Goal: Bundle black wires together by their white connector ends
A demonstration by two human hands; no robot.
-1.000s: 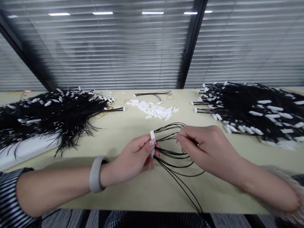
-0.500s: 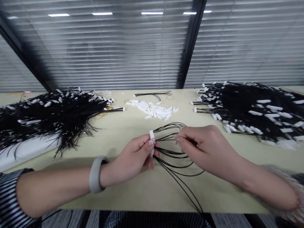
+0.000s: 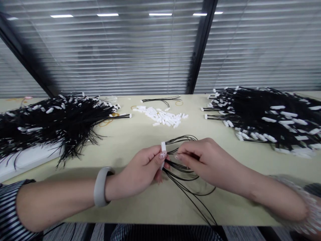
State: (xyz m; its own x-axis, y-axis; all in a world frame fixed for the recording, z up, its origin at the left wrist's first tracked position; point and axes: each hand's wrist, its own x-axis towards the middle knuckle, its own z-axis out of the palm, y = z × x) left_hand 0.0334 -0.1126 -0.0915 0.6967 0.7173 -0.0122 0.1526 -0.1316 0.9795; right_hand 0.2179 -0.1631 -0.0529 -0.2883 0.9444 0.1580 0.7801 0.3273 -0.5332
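Observation:
My left hand [image 3: 150,164] pinches a white plastic connector [image 3: 163,146] between thumb and fingers, holding it upright above the table. Several thin black wires [image 3: 180,185] run from its right side, some looping and some trailing down past the table's front edge. My right hand [image 3: 200,157] is closed in a pinch among the wires, a little right of the connector. A black wire appears to be between its thumb and forefinger; the exact tip is hidden by the fingers.
A heap of loose white connectors [image 3: 163,116] lies mid-table, with one wired piece [image 3: 160,99] behind it. Large piles of black wire harnesses lie at left [image 3: 62,117] and right [image 3: 250,107]. A white box [image 3: 32,160] sits under the left pile. Blinds stand behind.
My right hand has moved left and slightly down, nearer the connector. My left hand has shifted a little right and down with the connector still in it.

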